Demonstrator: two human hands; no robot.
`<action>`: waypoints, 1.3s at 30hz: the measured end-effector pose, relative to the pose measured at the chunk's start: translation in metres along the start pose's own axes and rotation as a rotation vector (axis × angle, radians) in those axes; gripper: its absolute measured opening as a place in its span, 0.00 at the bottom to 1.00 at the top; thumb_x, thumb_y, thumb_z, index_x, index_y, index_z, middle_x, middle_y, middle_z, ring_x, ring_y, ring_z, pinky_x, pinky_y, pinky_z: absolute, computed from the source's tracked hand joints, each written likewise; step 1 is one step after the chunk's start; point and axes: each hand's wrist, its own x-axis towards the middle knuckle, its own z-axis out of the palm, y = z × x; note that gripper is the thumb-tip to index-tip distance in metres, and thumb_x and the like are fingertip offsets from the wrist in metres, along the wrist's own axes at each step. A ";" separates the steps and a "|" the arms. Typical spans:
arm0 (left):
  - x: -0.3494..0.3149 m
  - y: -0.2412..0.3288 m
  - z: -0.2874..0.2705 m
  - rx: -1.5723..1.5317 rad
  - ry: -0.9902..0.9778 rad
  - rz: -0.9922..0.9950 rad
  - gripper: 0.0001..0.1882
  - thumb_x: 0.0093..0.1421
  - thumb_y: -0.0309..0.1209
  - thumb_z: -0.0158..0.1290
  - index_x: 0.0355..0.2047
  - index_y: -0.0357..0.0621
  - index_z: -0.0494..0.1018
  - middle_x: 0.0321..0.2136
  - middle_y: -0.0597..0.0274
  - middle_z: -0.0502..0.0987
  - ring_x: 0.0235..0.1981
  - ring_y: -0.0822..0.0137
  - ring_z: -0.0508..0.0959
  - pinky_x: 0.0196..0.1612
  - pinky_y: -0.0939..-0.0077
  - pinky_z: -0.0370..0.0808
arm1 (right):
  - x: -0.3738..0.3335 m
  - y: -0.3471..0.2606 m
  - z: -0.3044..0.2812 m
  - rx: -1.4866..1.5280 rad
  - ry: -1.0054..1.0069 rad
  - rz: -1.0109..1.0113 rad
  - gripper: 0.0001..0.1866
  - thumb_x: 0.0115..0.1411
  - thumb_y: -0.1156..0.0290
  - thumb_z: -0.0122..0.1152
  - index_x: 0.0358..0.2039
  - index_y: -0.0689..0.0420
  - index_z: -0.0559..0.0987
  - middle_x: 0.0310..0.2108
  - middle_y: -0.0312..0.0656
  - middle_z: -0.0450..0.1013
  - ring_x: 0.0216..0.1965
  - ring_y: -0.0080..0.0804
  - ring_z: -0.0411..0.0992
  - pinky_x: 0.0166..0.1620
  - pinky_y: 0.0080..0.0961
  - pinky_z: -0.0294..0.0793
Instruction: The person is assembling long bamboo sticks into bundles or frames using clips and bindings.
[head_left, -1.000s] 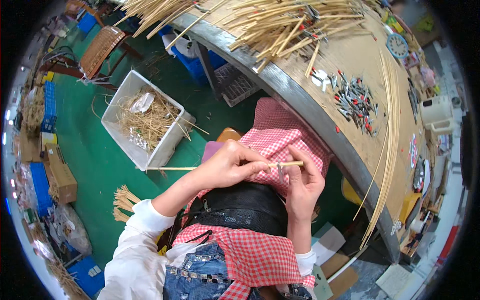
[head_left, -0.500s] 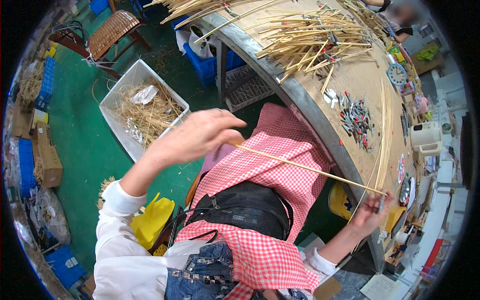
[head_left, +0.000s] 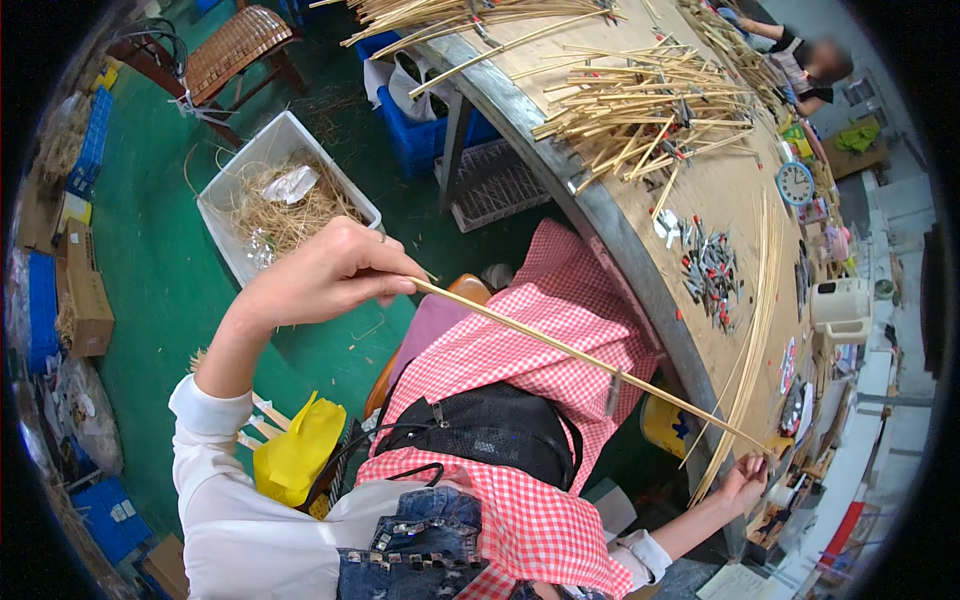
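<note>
A long, thin straw-coloured stick [head_left: 560, 346] stretches slantwise across my lap. Its near-left end is pinched between the thumb and fingers of my left hand [head_left: 325, 272]. At the table's near right edge, my right hand [head_left: 743, 484] has its fingers closed around the other end. A small grey piece, perhaps a clip [head_left: 613, 393], shows blurred just under the stick; whether it touches the stick I cannot tell. Beside my right hand, a bundle of long loose strands [head_left: 762, 310] lies along the table [head_left: 620, 190]. Small grey, red-tipped clips [head_left: 710, 275] are heaped left of that bundle.
Piled sticks [head_left: 650, 105] cover the table's far part. A white bin [head_left: 222, 235] of straw scraps stands on the green floor, near a wooden chair [head_left: 240, 50]. A white jug [head_left: 838, 308] and a clock [head_left: 795, 183] line the right side. Another person [head_left: 800, 65] is at the far right.
My left hand has moved left and come to a pinch on the stick's end. My right hand has shifted lower. The grey piece seen at my right hand before is now under the stick's middle.
</note>
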 end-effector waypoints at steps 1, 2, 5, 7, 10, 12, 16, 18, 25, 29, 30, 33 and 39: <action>0.008 0.003 -0.002 -0.021 0.003 0.033 0.07 0.56 0.27 0.53 0.31 0.36 0.77 0.21 0.55 0.76 0.21 0.65 0.76 0.26 0.74 0.71 | 0.002 0.000 0.005 -0.002 -0.004 -0.003 0.12 0.64 0.73 0.48 0.44 0.67 0.67 0.25 0.38 0.62 0.17 0.21 0.52 0.21 0.16 0.54; 0.017 0.003 -0.004 -0.040 0.004 0.069 0.06 0.57 0.26 0.53 0.31 0.35 0.77 0.20 0.57 0.75 0.20 0.68 0.75 0.24 0.77 0.70 | 0.001 -0.002 0.010 -0.026 0.153 -0.062 0.13 0.64 0.72 0.49 0.45 0.68 0.66 0.27 0.38 0.62 0.18 0.20 0.52 0.21 0.16 0.54; 0.054 0.001 0.002 -0.142 0.202 0.071 0.06 0.58 0.24 0.52 0.31 0.34 0.77 0.20 0.60 0.75 0.19 0.74 0.74 0.23 0.81 0.68 | 0.005 0.003 0.006 -0.062 0.273 -0.120 0.16 0.64 0.70 0.50 0.47 0.67 0.66 0.32 0.36 0.64 0.22 0.20 0.54 0.21 0.16 0.54; 0.088 0.004 0.003 -0.118 0.332 0.132 0.07 0.59 0.22 0.49 0.32 0.33 0.77 0.19 0.63 0.74 0.20 0.78 0.71 0.24 0.83 0.67 | 0.009 0.011 -0.005 -0.058 0.119 -0.014 0.14 0.64 0.70 0.50 0.46 0.65 0.67 0.33 0.36 0.64 0.22 0.20 0.54 0.21 0.16 0.55; 0.150 0.003 0.009 -0.036 0.547 0.173 0.09 0.59 0.20 0.46 0.35 0.34 0.76 0.16 0.65 0.70 0.20 0.77 0.69 0.25 0.82 0.66 | 0.007 0.035 0.014 -0.103 0.162 -0.017 0.12 0.65 0.69 0.49 0.44 0.64 0.69 0.32 0.36 0.65 0.22 0.18 0.55 0.21 0.15 0.55; 0.189 0.012 0.010 0.100 0.664 0.189 0.09 0.59 0.20 0.45 0.36 0.36 0.76 0.15 0.62 0.69 0.18 0.75 0.68 0.23 0.79 0.64 | 0.005 0.049 0.029 -0.116 0.201 -0.024 0.12 0.65 0.69 0.49 0.44 0.64 0.70 0.31 0.36 0.65 0.21 0.18 0.56 0.21 0.14 0.56; 0.261 0.008 0.015 0.283 0.759 0.229 0.09 0.60 0.23 0.46 0.36 0.37 0.75 0.17 0.56 0.71 0.18 0.64 0.72 0.25 0.72 0.67 | 0.005 0.056 0.043 -0.179 0.274 -0.011 0.11 0.66 0.69 0.48 0.43 0.64 0.70 0.31 0.37 0.66 0.21 0.18 0.56 0.22 0.14 0.57; 0.288 -0.009 0.017 0.373 0.733 0.225 0.08 0.59 0.24 0.47 0.37 0.37 0.75 0.20 0.52 0.75 0.22 0.58 0.76 0.27 0.67 0.69 | 0.003 0.057 0.044 -0.204 0.325 -0.013 0.11 0.65 0.69 0.49 0.42 0.64 0.71 0.31 0.36 0.66 0.21 0.17 0.57 0.22 0.15 0.56; 0.294 -0.013 0.010 0.556 0.645 0.139 0.14 0.64 0.33 0.47 0.43 0.37 0.75 0.38 0.53 0.78 0.37 0.64 0.79 0.37 0.73 0.74 | 0.027 0.067 0.054 -0.607 0.348 -0.058 0.10 0.63 0.71 0.53 0.39 0.66 0.75 0.26 0.34 0.68 0.20 0.16 0.60 0.22 0.13 0.58; 0.267 0.001 0.006 0.628 0.736 0.280 0.15 0.66 0.30 0.44 0.49 0.37 0.72 0.44 0.56 0.75 0.46 0.64 0.75 0.47 0.74 0.71 | 0.061 0.066 0.026 -1.516 0.285 -0.339 0.08 0.58 0.75 0.55 0.37 0.65 0.77 0.24 0.42 0.71 0.24 0.30 0.69 0.28 0.27 0.68; 0.258 -0.003 0.007 0.593 0.745 0.300 0.15 0.66 0.29 0.44 0.50 0.37 0.71 0.46 0.55 0.74 0.46 0.65 0.74 0.47 0.74 0.70 | 0.067 0.064 0.020 -1.817 0.195 -0.394 0.08 0.56 0.76 0.56 0.36 0.65 0.77 0.26 0.45 0.72 0.28 0.38 0.70 0.32 0.32 0.69; 0.233 0.008 0.027 0.637 0.712 0.311 0.14 0.66 0.25 0.43 0.50 0.35 0.70 0.47 0.54 0.73 0.46 0.66 0.74 0.48 0.74 0.71 | 0.074 0.061 0.016 -2.116 0.099 -0.344 0.08 0.52 0.76 0.59 0.33 0.65 0.76 0.30 0.50 0.72 0.35 0.48 0.70 0.39 0.38 0.69; 0.185 0.022 0.066 0.514 0.584 0.249 0.12 0.65 0.20 0.41 0.46 0.31 0.71 0.42 0.52 0.73 0.43 0.63 0.74 0.47 0.72 0.74 | 0.065 0.071 0.033 -1.977 0.052 -0.212 0.08 0.51 0.74 0.61 0.30 0.65 0.75 0.32 0.50 0.70 0.38 0.48 0.69 0.41 0.39 0.69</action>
